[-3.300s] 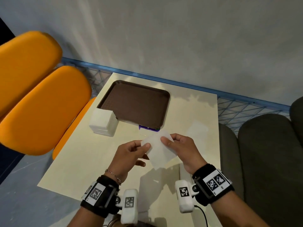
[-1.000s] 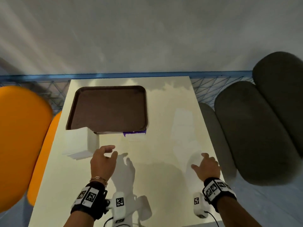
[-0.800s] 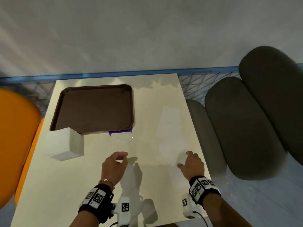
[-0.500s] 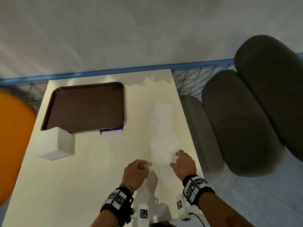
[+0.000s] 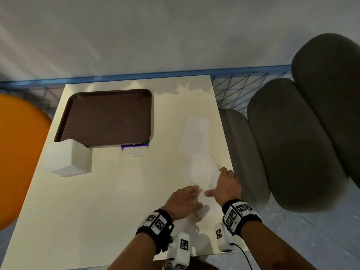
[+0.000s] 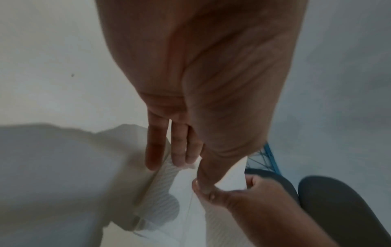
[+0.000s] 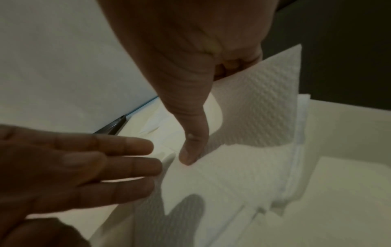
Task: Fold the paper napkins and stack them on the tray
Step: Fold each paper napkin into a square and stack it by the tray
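Near the table's right edge lies a white embossed paper napkin (image 5: 202,172) (image 7: 253,117). My right hand (image 5: 224,184) (image 7: 198,108) holds it: curled fingers lift its far edge and the thumb rests on top. Straight fingers of my left hand (image 5: 185,199) (image 6: 175,163) touch the napkin's near-left edge, beside the right thumb. More loose napkins (image 5: 196,133) lie further back on the right. The brown tray (image 5: 109,117) sits bare at the back left, and a thick block of white napkins (image 5: 66,158) stands at its front-left corner.
A purple-and-clear wrapper (image 5: 134,149) lies at the tray's front edge. Grey padded seats (image 5: 292,143) stand right of the cream table (image 5: 97,201), an orange seat (image 5: 19,162) on the left. A blue wire fence (image 5: 233,84) and a wall close the far side.
Both hands came down from holding a napkin in the air and moved to the right side of the table. The right hand took a napkin's edge, and the left hand's fingers straightened against it.
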